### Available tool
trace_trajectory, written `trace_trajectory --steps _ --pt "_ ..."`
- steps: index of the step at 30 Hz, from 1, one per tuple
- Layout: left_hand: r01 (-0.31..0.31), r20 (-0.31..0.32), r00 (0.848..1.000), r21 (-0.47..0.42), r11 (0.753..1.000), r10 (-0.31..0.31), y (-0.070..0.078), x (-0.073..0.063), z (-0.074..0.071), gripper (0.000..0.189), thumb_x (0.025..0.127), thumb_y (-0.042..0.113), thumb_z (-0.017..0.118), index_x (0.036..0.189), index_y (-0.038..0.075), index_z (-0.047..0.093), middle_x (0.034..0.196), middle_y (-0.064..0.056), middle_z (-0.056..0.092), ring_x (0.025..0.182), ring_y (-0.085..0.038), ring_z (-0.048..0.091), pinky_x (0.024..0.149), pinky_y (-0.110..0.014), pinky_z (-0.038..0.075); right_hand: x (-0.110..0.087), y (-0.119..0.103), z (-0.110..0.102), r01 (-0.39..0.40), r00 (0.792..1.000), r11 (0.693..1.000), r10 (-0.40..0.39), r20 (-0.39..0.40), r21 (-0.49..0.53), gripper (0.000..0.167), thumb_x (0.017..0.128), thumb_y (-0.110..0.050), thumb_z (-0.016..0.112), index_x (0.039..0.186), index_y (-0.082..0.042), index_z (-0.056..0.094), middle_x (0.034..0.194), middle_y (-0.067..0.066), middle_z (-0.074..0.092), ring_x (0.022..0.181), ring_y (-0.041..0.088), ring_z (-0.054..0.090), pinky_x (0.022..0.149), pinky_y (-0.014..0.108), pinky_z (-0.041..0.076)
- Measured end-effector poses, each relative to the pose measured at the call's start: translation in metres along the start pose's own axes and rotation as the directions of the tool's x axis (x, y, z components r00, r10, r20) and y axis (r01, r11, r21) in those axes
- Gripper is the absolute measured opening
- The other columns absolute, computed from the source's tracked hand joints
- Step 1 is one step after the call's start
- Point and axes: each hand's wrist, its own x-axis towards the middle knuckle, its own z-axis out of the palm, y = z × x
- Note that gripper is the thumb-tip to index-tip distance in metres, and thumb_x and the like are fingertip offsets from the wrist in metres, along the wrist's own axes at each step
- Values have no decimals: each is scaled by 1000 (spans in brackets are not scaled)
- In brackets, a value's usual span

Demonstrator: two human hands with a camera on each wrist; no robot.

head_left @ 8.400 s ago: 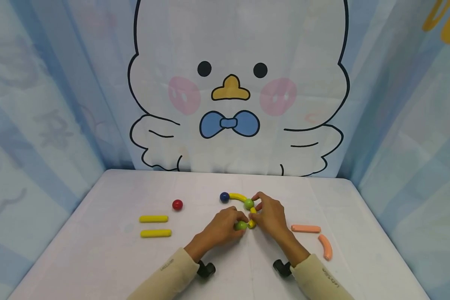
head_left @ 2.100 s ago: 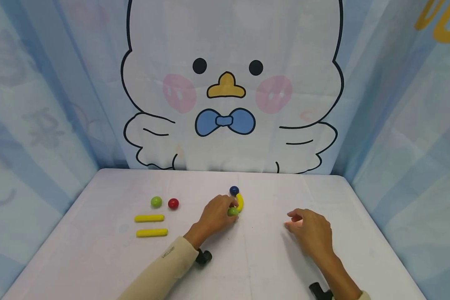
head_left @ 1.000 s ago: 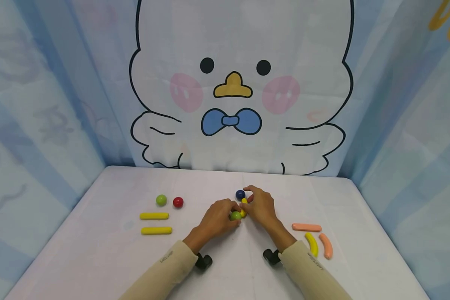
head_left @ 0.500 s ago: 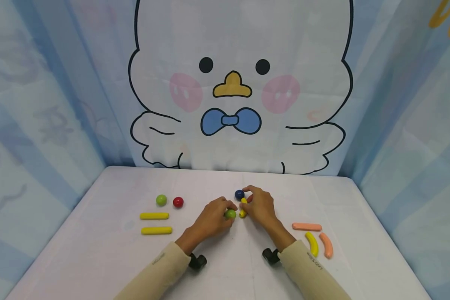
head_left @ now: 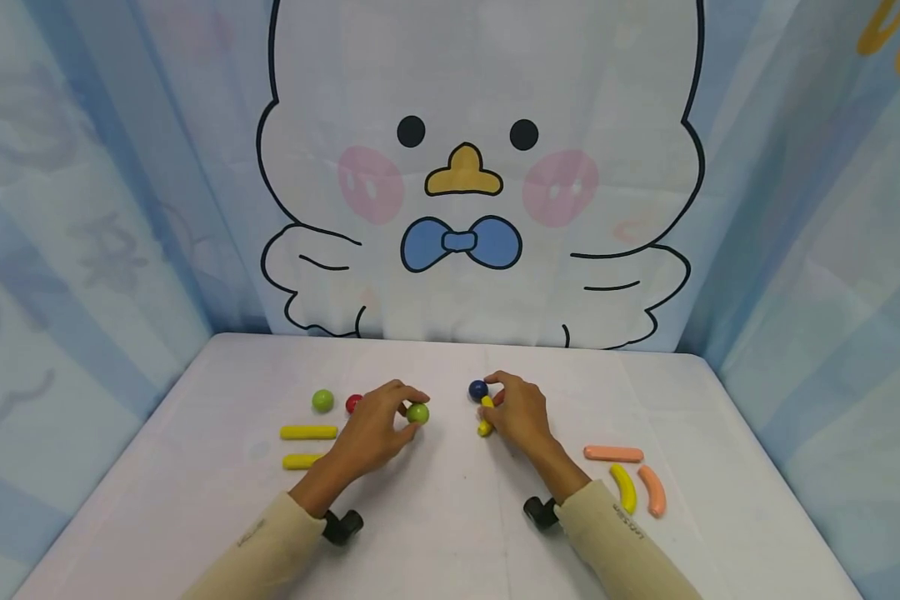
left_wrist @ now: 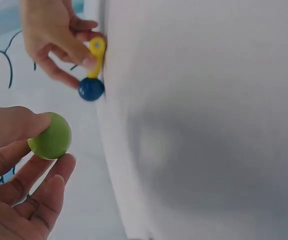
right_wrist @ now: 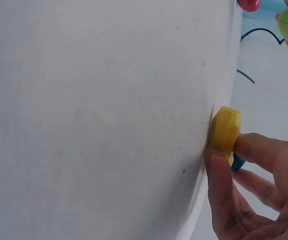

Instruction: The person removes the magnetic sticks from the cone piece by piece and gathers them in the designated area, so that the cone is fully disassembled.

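Note:
In the head view my left hand (head_left: pixel 371 429) pinches a green ball (head_left: pixel 417 413) between thumb and fingers, apart from the other pieces. The left wrist view shows this green ball (left_wrist: pixel 51 136) against the thumb tip. My right hand (head_left: pixel 523 412) pinches a short curved yellow rod (head_left: pixel 485 428) at the table's middle. A dark blue ball (head_left: pixel 477 390) sits at that rod's far end. Up close in the right wrist view, the yellow rod (right_wrist: pixel 226 129) has a thick ridged end, and the blue ball (right_wrist: pixel 238 162) is mostly hidden behind fingers.
Left on the white table (head_left: pixel 435 533) lie another green ball (head_left: pixel 322 401), a red ball (head_left: pixel 353 403) partly behind my left hand, and two straight yellow rods (head_left: pixel 308 432). On the right are a straight orange rod (head_left: pixel 612 454), a curved yellow rod (head_left: pixel 624 488) and a curved orange rod (head_left: pixel 652 491).
Earlier a longer chain joined both green balls and two yellow rods; one of each now lies aside. Lately my left hand has drawn its green ball leftward off the yellow rod; my right hand stays.

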Motion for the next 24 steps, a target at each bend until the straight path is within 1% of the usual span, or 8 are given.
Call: trace_trajectory --steps 4,6,11,13,19,24 --pt "-15 -53 998 25 1000 16 -11 -5 -14 38 89 4 84 125 14 75 116 2 73 101 -19 68 86 -32 56 0 0 -1 6 1000 1000 -6 -1 7 52 87 -16 89 136 -15 71 93 7 72 83 22 62 68 29 50" --pt "-26 -78 997 31 999 28 -17 -7 -22 39 89 2 84 125 12 75 116 0 75 99 -20 68 84 -33 57 0 0 -1 6 1000 1000 -6 1 13 52 87 -16 89 136 -15 71 94 7 72 84 22 62 68 28 50" --pt "-30 -131 991 32 999 34 -34 -14 -43 39 87 -2 84 124 8 75 119 -7 76 99 -25 69 86 -44 61 -1 -1 -1 8 1000 1000 -8 2 22 52 88 -16 88 137 -14 70 94 7 71 84 22 61 68 28 51" --pt "-7 -142 990 35 999 12 -41 -16 -51 40 88 -3 83 125 8 74 120 -9 75 101 -27 70 89 -47 61 -1 -1 -1 10 1000 1000 -10 -1 19 52 88 -16 88 136 -14 70 93 7 71 83 22 61 68 28 50" --pt "89 -159 984 64 994 -78 -62 -22 -75 41 91 -2 80 130 8 73 127 -13 72 107 -32 69 91 -48 61 -2 -1 0 4 1000 1000 -4 -4 12 52 88 -16 88 136 -14 71 93 7 70 82 22 61 67 27 51" --pt "138 -171 978 84 987 -122 -81 -24 -89 41 93 -4 77 132 7 72 129 -18 68 111 -37 68 93 -52 61 -3 -2 -1 -9 1000 1000 9 1 22 52 88 -16 88 137 -14 70 94 7 71 84 22 61 68 27 52"
